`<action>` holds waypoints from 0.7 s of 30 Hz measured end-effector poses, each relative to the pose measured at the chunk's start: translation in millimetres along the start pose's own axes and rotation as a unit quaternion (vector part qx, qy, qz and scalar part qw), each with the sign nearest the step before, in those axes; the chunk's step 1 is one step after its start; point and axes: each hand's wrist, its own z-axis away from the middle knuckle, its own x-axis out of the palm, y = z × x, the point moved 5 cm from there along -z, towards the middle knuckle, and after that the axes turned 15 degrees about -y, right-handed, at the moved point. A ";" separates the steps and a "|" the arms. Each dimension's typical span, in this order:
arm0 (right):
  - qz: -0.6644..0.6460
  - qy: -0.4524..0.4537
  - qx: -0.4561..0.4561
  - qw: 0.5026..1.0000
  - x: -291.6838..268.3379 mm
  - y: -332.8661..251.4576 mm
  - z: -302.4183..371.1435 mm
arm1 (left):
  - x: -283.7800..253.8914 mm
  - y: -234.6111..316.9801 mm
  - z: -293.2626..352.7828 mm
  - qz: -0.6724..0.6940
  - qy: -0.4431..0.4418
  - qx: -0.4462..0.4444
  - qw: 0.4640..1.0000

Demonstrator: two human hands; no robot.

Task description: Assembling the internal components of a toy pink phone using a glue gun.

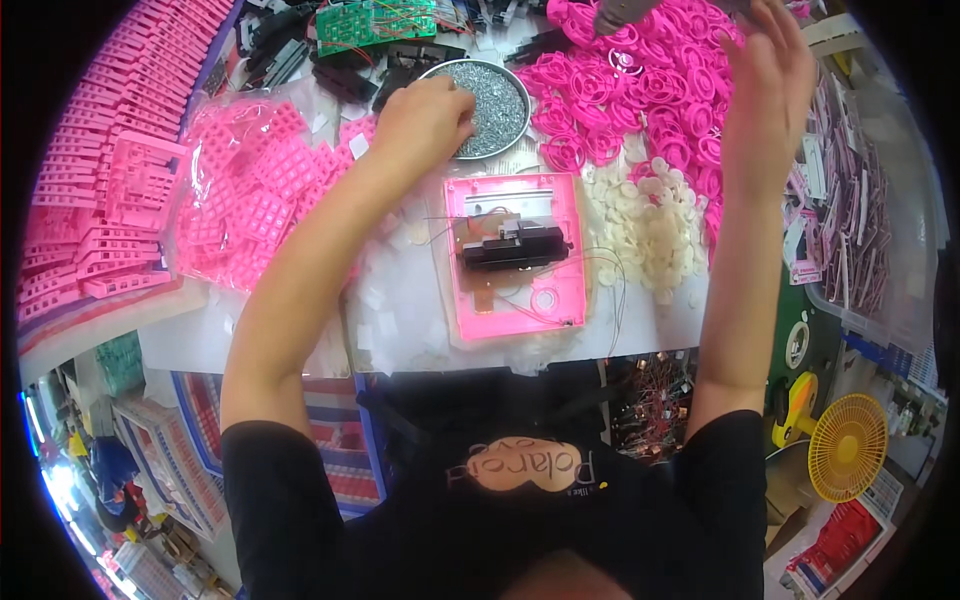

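My left hand reaches over the near left part of a round metal bowl filled with small silvery screws. Its fingers are curled together, and whatever is between them is hidden. Raised at the upper right, my right hand is closed around a dark tool with a tapered nose, which is largely cut off by the top edge. Between my forearms lies a pink plastic housing, its inside facing up. A black mechanism rests across it, with thin wires trailing out on both sides.
Pink rings are heaped behind cream discs on the right. A clear bag of pink grid parts lies left, beside stacked pink frames. Green circuit boards sit at the back. A yellow fan stands lower right.
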 end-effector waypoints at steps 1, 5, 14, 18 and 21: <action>-0.095 0.021 0.018 0.995 -2.1 6.3 -15.2 | 0.1 4.7 1.2 -0.030 0.011 0.010 0.999; -0.156 -0.064 0.073 0.983 -5.9 23.0 -25.8 | -8.9 12.0 -5.5 -0.011 0.016 0.012 1.000; -0.291 -0.239 0.061 0.924 49.8 3.6 3.9 | -24.9 20.7 1.0 0.101 0.002 0.016 0.995; -0.373 -0.239 0.056 0.895 55.8 -6.3 52.0 | -54.5 84.1 57.8 0.259 -0.006 0.106 0.960; -0.365 -0.253 0.045 0.895 73.2 -33.5 77.9 | -48.9 114.0 92.4 0.171 0.054 0.126 0.976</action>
